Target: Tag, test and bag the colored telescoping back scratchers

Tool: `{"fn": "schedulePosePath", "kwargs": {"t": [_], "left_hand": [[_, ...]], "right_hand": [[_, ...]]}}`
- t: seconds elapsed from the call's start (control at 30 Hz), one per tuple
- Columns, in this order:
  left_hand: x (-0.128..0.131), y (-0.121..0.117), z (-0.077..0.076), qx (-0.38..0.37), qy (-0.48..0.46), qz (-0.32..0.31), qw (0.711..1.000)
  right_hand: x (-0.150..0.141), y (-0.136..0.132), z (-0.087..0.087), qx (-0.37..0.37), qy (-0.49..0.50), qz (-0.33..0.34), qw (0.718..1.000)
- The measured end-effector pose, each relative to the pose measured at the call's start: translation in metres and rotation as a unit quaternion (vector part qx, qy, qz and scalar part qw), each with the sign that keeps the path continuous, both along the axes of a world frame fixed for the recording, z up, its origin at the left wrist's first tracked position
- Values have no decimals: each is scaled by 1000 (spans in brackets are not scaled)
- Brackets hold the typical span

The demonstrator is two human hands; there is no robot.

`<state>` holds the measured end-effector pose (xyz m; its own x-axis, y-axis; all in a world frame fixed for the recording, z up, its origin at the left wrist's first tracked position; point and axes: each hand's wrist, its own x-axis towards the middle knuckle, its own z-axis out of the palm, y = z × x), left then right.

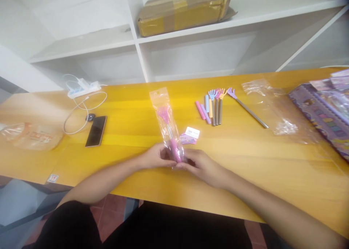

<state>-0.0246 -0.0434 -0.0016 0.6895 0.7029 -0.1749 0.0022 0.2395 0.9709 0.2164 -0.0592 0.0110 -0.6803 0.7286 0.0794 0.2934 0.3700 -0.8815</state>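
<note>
A pink back scratcher (pixel 163 114) lies inside a clear plastic sleeve, its claw head pointing away from me and its pink handle near me. My left hand (pixel 159 156) grips the handle end from the left, thumb along the plastic. From the other side my right hand (pixel 198 164) pinches the same end, so both hands are closed on it. Just beyond my right hand lie small printed cards (pixel 191 133). Farther back are several back scratchers with blue, pink and yellow heads (pixel 217 107), beside loose coloured handle sleeves (pixel 203 110). A purple-headed back scratcher (pixel 249 110) lies apart.
At the right are clear plastic bags (pixel 280 112) and a purple printed box (pixel 321 119). On the left lie a phone (pixel 96 131), a power strip (pixel 84 89) with white cables, and a plastic bag (pixel 32 136). Behind, a taped carton (pixel 185 10) sits on a shelf.
</note>
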Motion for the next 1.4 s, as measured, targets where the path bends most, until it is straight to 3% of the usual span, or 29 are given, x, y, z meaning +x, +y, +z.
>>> {"fn": "schedulePosePath", "kwargs": {"t": [0.17, 0.27, 0.6, 0.9, 1.0, 1.07, 1.17, 1.23, 1.33, 1.4], "left_hand": [[-1, -4, -5, -2, 34, -18, 999], [-1, -6, -6, -2, 64, 4, 998], [1, -4, 6, -64, 40, -19, 997], [-3, -5, 9, -27, 18, -47, 998], [-4, -2, 6, 28, 7, -6, 1000], [-4, 2, 2, 54, -4, 73, 996], [-3, 12, -5, 29, -25, 230, 972], [-2, 18, -8, -2, -43, 304, 952], [-1, 20, -9, -17, -42, 323, 945], [-2, 18, -11, -1, -21, 296, 955]], "right_hand": [[-1, -2, 0, -47, 15, 32, 998], [-1, -2, -2, -51, 22, 48, 997], [1, 1, -1, -89, 78, 102, 988], [6, 0, 6, -102, 54, 112, 987], [9, 2, 8, -162, 29, 91, 982], [9, 4, 11, -180, 16, 105, 978], [10, 7, 14, -132, -11, 149, 980], [12, 11, 14, -56, -37, 126, 990], [22, 24, 7, 109, -89, -14, 990], [32, 36, 2, 198, -144, -124, 962]]}}
